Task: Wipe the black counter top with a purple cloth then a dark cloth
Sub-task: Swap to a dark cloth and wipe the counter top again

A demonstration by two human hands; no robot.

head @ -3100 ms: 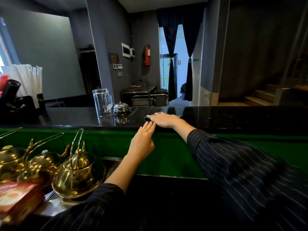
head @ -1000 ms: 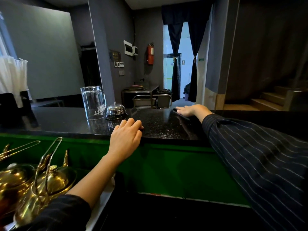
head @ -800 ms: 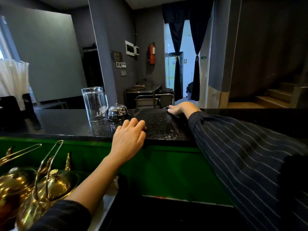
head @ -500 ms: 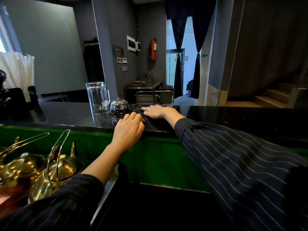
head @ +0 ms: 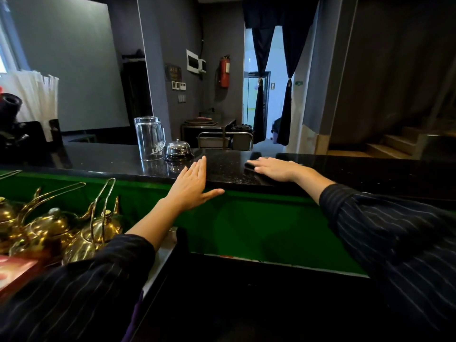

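Note:
The black counter top [head: 357, 169] runs across the view above a green front panel. My right hand [head: 274, 167] lies flat on it and presses down a dark cloth [head: 249, 166], of which only the edge by my fingertips shows. My left hand [head: 195, 186] hovers open at the counter's near edge, fingers straight and thumb spread, holding nothing. A thin purple strip [head: 133, 317] shows at the bottom beside my left sleeve; I cannot tell whether it is the purple cloth.
An upturned glass mug [head: 150, 138] and a silver call bell [head: 178, 150] stand on the counter left of my hands. Several brass teapots [head: 96, 233] sit on the lower shelf at left. A dark machine [head: 12, 127] stands at the far left.
My right hand has slid the dark cloth to the right along the counter, away from the bell. My left hand has lifted off the counter edge and flattened out.

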